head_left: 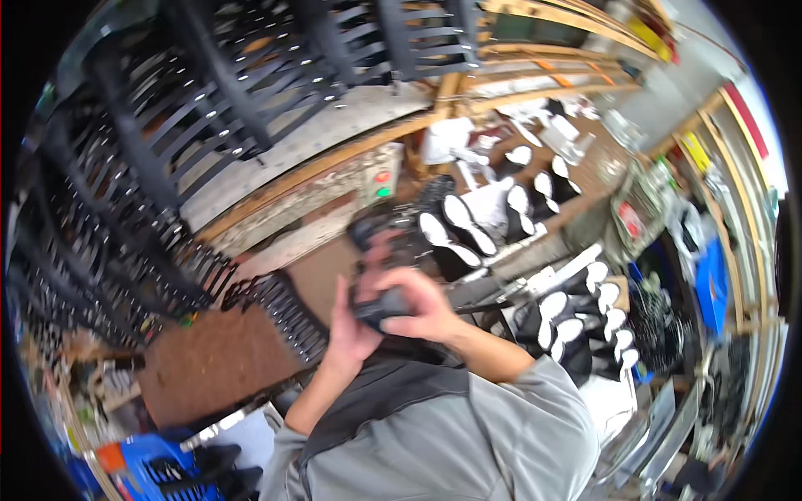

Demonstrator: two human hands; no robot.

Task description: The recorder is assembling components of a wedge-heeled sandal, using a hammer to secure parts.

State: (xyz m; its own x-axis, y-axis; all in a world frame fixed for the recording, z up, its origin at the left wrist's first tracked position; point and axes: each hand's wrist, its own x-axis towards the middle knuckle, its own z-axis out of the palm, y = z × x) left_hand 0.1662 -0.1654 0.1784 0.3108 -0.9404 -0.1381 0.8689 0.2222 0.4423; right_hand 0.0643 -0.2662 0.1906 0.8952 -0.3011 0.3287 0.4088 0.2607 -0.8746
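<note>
In front of my body, both hands are around a small black piece [381, 307], perhaps a shoe part; motion blur hides its exact kind. My right hand [422, 307] grips it from the right, with fingers over its top and the thumb along its near side. My left hand [349, 332] supports it from the left, its fingers pointing up beside it. Just beyond my fingertips is a blurred brown and black shape [380, 246], and I cannot tell whether it joins the held piece.
Black strips [200, 108] hang from a rack across the upper left. White sole-shaped pieces [468, 224] lie on a bench at right, with more white pieces [568, 330] nearer me. A box with red and green buttons [383, 184] is ahead. Black strapping [292, 313] lies on a brown board [217, 359].
</note>
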